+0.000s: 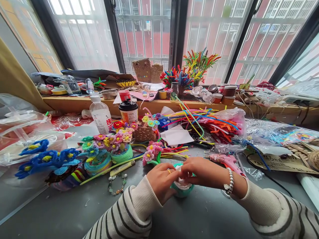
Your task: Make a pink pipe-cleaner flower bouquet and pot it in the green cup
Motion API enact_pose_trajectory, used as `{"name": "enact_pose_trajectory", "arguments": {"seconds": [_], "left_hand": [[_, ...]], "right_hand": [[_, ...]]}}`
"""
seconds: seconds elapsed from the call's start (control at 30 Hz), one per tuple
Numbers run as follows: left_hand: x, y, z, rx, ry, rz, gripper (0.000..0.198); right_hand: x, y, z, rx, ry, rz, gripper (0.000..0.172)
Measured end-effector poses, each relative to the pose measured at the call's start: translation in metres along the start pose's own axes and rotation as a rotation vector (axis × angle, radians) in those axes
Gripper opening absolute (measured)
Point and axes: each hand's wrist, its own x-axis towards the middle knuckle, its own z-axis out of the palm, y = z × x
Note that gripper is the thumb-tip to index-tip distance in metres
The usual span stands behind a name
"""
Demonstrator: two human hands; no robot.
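Observation:
A small teal pot stands on the grey table in front of me, with a soft white filling inside its rim. My left hand curls around the pot's left side, a ring on one finger, its thumb and fingertips at the rim. My right hand reaches over from the right, fingers bent down and pressed together on the white filling; whatever they pinch is hidden. Just behind the hands lies a bunch of pink pipe-cleaner flowers with green leaves.
Pots of blue flowers and mixed flowers stand at left, near a bead bracelet and a plastic bottle. Loose pipe cleaners pile up behind. A pink glue gun lies right of my hands, a black cable beyond it.

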Motion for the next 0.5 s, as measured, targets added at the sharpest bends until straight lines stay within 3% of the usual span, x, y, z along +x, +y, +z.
{"name": "enact_pose_trajectory", "arguments": {"seconds": [0.13,0.5], "left_hand": [[0.001,-0.001,0.001,-0.033,-0.014,-0.004,0.032],[0.001,0.005,-0.006,-0.017,-0.038,-0.07,0.028]], "right_hand": [[-0.003,0.004,0.0,0.051,0.0,-0.091,0.017],[-0.015,-0.003,0.003,0.152,0.027,-0.071,0.013]]}}
